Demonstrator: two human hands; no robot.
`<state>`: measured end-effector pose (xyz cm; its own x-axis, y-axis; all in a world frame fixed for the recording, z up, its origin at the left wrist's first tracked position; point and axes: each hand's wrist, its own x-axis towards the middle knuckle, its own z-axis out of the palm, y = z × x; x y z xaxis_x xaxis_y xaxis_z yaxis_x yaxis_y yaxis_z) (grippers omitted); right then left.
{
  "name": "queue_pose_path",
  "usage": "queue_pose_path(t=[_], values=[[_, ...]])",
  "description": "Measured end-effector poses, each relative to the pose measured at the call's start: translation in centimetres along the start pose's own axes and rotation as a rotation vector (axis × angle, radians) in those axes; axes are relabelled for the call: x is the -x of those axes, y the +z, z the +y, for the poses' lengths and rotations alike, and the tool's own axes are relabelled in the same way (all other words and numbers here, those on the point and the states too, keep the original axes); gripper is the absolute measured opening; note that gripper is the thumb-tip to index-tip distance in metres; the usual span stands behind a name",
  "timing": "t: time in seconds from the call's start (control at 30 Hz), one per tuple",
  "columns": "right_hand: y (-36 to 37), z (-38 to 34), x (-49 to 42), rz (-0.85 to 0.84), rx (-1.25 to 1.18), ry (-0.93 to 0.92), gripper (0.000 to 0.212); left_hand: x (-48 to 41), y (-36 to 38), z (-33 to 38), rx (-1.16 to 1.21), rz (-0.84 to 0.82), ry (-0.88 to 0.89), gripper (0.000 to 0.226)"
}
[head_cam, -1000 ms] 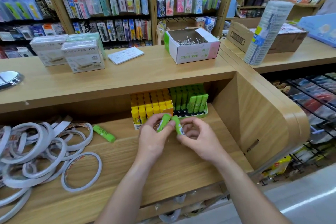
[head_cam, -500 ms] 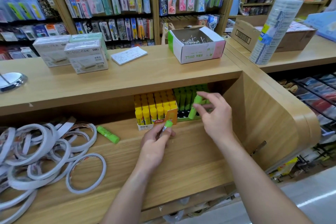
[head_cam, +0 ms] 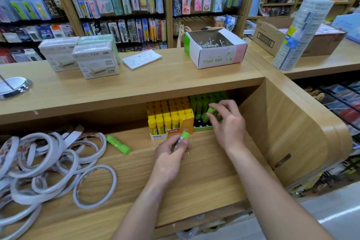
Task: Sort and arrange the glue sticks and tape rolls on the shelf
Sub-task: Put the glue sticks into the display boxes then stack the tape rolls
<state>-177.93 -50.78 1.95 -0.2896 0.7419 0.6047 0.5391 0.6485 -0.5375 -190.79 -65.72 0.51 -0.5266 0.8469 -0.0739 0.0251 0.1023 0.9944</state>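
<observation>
1. The yellow box (head_cam: 158, 137) of upright yellow glue sticks stands at the back of the lower shelf (head_cam: 204, 177); every place below is told from it.
2. Touching its right side is a green tray (head_cam: 201, 128) holding upright green sticks, with a few dark slots showing along the tray's front.
3. The right hand (head_cam: 229, 128) is over that tray, just right of the yellow box. Its thumb and fingertips pinch a green stick (head_cam: 210, 111) that leans among the standing ones.
4. The left hand (head_cam: 169, 160) rests on the shelf just in front of the yellow box. Its fingers are curled round a second stick (head_cam: 182, 137), whose green cap points up and back and overlaps the box's orange front flap.
5. A loose stick (head_cam: 118, 144), green, lies flat on the shelf near the box's left, apart from both hands.
6. Farther left of the yellow box, well apart from it, white tape rolls (head_cam: 48, 161) lie in an overlapping heap on the shelf, some flat, some propped on others.
7. Above the yellow box runs the counter (head_cam: 155, 84). On it, above and right of the box, sits an open pin box (head_cam: 214, 54); above and slightly left lies a notepad (head_cam: 142, 59); farther left stand white boxes (head_cam: 95, 60).
</observation>
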Motion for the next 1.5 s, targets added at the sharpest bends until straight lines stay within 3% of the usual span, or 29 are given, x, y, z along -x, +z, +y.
queue_pose_path(t=[0.33,0.53,0.63,0.73,0.9,1.0,1.1,1.2,1.3,1.4,1.5], values=[[-0.1,-1.0,0.1,0.061,0.217,-0.140,0.021,0.2,-0.1,0.5,0.024,0.030,-0.012,0.021],[-1.6,-1.7,0.3,-0.101,0.227,-0.097,0.037,0.6,-0.3,1.5,0.185,0.021,-0.023,0.037],[-3.1,-3.2,1.3,-0.109,-0.021,-0.001,0.041,0.9,-0.4,1.6,0.151,0.002,0.041,0.037],[-4.3,-5.6,3.1,-0.238,-0.387,0.103,0.028,1.6,-0.5,1.8,0.083,-0.040,0.112,0.039],[-3.6,-7.1,4.5,-0.388,-0.533,0.202,0.030,2.8,-1.2,2.5,0.043,-0.004,0.121,0.038],[-3.0,-7.9,4.6,-0.488,-0.626,0.244,0.030,3.4,-2.8,2.6,-0.048,0.000,0.142,0.037],[-2.1,-8.7,4.8,-0.480,-0.703,0.268,0.035,3.7,-4.8,3.0,-0.158,0.031,0.190,0.026],[-2.1,-9.0,4.4,-0.451,-0.698,0.286,0.034,1.9,-8.1,1.6,-0.611,0.364,0.217,0.021],[-2.5,-8.4,4.1,-0.461,-0.710,0.345,0.018,0.6,-10.9,0.3,-0.998,0.383,0.034,0.039],[-2.6,-7.4,4.1,-0.472,-0.705,0.399,0.023,1.4,-10.7,0.6,-1.048,0.324,-0.061,0.037],[-2.4,-6.6,4.5,-0.516,-0.766,0.454,0.025,3.2,-9.2,0.9,-0.977,0.353,0.041,0.026]])
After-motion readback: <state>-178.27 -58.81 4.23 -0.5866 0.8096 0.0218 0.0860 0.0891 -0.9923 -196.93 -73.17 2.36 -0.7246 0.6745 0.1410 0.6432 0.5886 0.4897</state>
